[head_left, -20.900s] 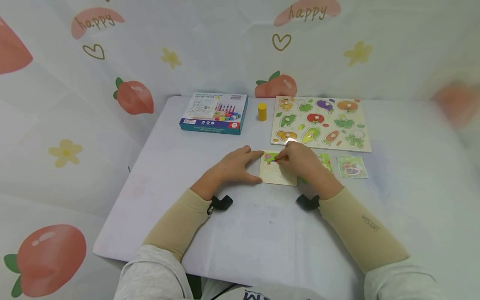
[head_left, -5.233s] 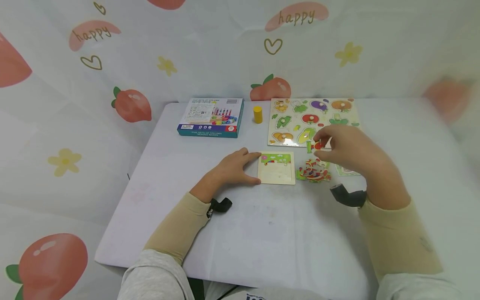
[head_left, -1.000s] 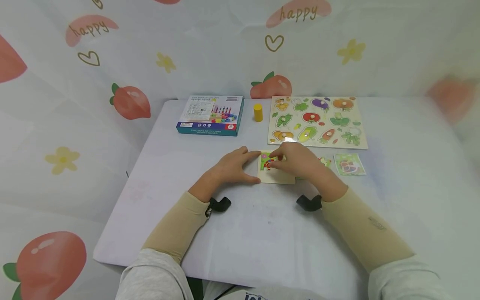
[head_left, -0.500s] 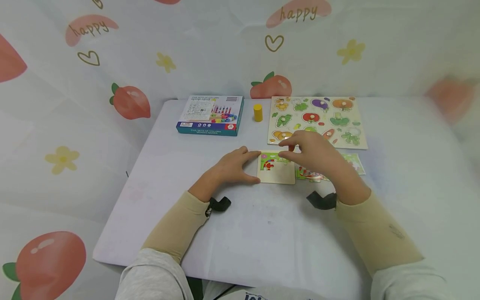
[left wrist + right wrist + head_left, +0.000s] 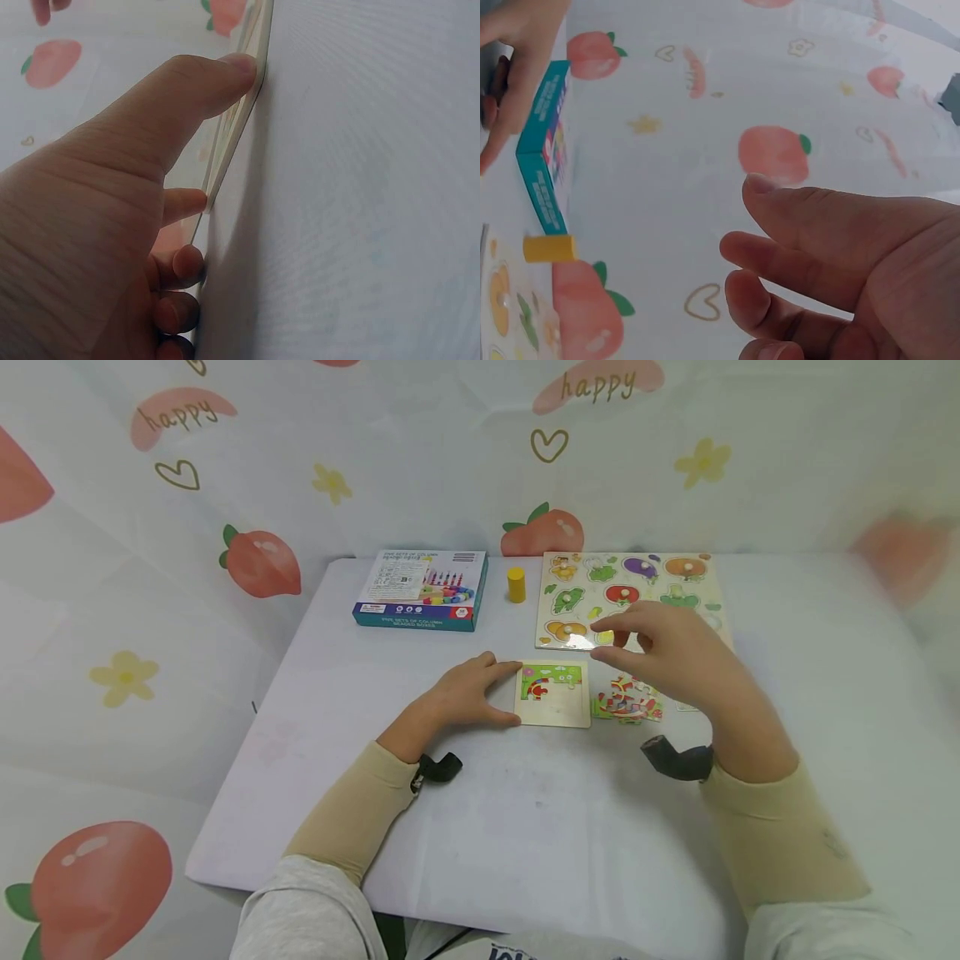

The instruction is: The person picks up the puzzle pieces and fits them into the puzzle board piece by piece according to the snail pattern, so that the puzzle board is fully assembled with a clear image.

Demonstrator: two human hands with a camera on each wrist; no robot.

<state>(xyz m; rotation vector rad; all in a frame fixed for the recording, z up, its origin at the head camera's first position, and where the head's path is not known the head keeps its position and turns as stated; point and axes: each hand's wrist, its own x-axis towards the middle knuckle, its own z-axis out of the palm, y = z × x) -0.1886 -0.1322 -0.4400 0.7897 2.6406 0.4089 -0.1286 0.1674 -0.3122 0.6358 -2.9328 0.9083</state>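
A small square wooden puzzle tray lies on the table, with green and red pieces along its top and upper left. My left hand touches its left edge, thumb at the near corner and index finger at the far one. The left wrist view shows that thumb stretched to the rim. A heap of colourful jigsaw pieces lies just right of the tray. Raised over this side is my right hand, thumb and fingers apart with nothing between them. The right wrist view shows the right hand with loosely bent fingers.
Behind the tray lies a vegetable peg-puzzle board, partly covered by the right hand. A yellow cylinder stands left of it, beside a flat teal-edged bead box. A picture card peeks out under the right wrist.
Red and green pieces now fill the tray's upper left, absent 5 seconds ago. Over the last second my right hand has lifted off the tray and moved right. The left hand stays put.
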